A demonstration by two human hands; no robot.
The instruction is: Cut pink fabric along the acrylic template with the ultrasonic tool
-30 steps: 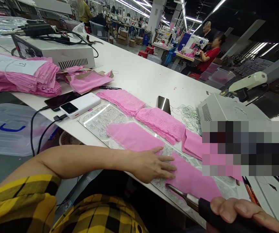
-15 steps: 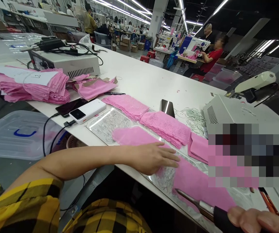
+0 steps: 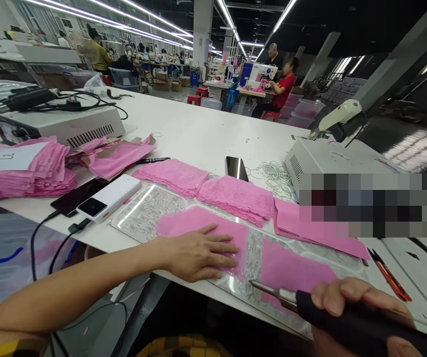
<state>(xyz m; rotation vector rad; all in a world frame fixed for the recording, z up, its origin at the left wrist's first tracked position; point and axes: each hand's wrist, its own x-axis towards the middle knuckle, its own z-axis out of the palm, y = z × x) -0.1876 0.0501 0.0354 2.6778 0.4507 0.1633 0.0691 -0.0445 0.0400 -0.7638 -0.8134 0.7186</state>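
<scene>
My left hand (image 3: 198, 253) lies flat with its fingers spread on a pink fabric piece (image 3: 202, 218). That piece rests on a shiny, clear-looking plate (image 3: 142, 206) along the table's near edge. My right hand (image 3: 354, 302) is wrapped round a black-handled handpiece (image 3: 321, 312) with a pointed metal tip. The tip points left, by the gap between the first piece and a second pink fabric piece (image 3: 295, 265). Behind them are two stacks of scalloped pink lace (image 3: 236, 196) and a folded pink cloth (image 3: 310, 225).
A white power bank (image 3: 109, 198) and phone sit at left, before a bundled pink stack (image 3: 46, 171) and a grey vented box (image 3: 83, 124). Another phone (image 3: 237, 168), tangled thread (image 3: 278, 176) and a second box (image 3: 332, 156) stand farther right, near orange-handled snips (image 3: 394, 282).
The view has shifted. My left hand has moved off the gap onto the left fabric piece. The handpiece tip has gone from the right piece's edge to the gap.
</scene>
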